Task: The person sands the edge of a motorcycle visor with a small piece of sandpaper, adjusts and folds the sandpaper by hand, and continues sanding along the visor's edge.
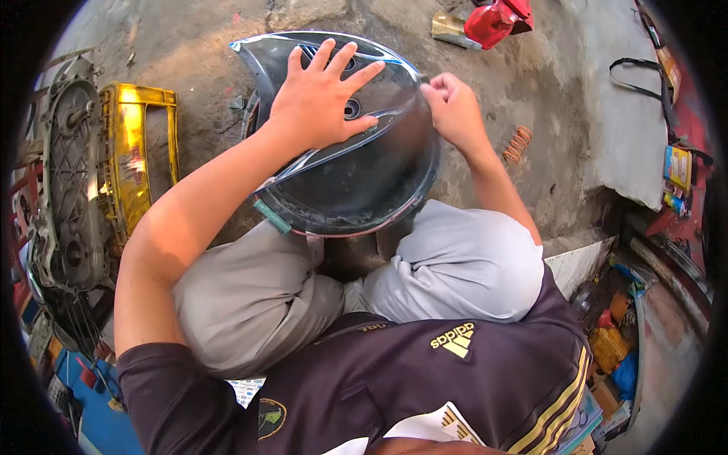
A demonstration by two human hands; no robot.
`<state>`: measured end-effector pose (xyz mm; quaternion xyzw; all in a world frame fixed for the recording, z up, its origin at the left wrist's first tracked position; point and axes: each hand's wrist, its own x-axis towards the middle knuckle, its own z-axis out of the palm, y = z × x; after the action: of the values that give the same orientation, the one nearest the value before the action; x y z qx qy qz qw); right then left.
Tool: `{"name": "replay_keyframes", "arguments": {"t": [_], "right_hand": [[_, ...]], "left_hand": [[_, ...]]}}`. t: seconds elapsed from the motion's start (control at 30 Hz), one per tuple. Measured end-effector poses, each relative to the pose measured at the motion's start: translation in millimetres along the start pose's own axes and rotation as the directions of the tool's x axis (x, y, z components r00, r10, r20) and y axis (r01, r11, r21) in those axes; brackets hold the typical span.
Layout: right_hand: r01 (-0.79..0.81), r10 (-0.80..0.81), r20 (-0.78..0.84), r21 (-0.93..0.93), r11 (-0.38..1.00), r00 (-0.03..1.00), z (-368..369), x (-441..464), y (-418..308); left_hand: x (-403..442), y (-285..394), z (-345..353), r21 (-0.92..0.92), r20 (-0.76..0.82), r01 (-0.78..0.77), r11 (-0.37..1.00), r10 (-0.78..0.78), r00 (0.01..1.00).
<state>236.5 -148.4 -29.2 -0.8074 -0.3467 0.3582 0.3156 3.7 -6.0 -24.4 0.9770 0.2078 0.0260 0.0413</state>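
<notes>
A dark, curved motorcycle body panel (383, 72) with blue and white edging lies across a round black basin (341, 201) in front of my knees. My left hand (322, 98) is spread flat on the panel, its fingers apart, pressing on the surface near two round holes. At the panel's right-hand tip, my right hand (457, 114) is closed, thumb and fingers pinched together. A small dark bit shows by those fingertips, too small to name. A green strip-like piece (271, 216) rests on the basin's near left rim.
On the left stand a yellow plastic crate (140, 152) and a grey metal engine casing (72, 174). A copper-coloured coil spring (518, 144) lies on the concrete floor to the right. A red part (497, 23) is at the far edge. Mixed clutter (610, 341) fills the lower right.
</notes>
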Motion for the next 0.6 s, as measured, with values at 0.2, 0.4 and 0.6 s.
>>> {"name": "replay_keyframes", "arguments": {"t": [0.2, 0.4, 0.6], "right_hand": [[0.085, -0.089, -0.068, -0.06, 0.995, 0.994, -1, 17, 2], [0.073, -0.073, -0.005, 0.031, 0.997, 0.997, -3, 19, 16], [0.014, -0.012, -0.021, 0.057, 0.998, 1.0, 0, 14, 11]], "left_hand": [[-1, 0, 2, 0.009, -0.011, 0.001, 1.0, -0.001, 1.0], [-1, -1, 3, 0.002, -0.012, -0.004, 1.0, 0.004, 1.0], [-1, 0, 1, 0.011, 0.006, 0.001, 1.0, -0.001, 1.0]]}}
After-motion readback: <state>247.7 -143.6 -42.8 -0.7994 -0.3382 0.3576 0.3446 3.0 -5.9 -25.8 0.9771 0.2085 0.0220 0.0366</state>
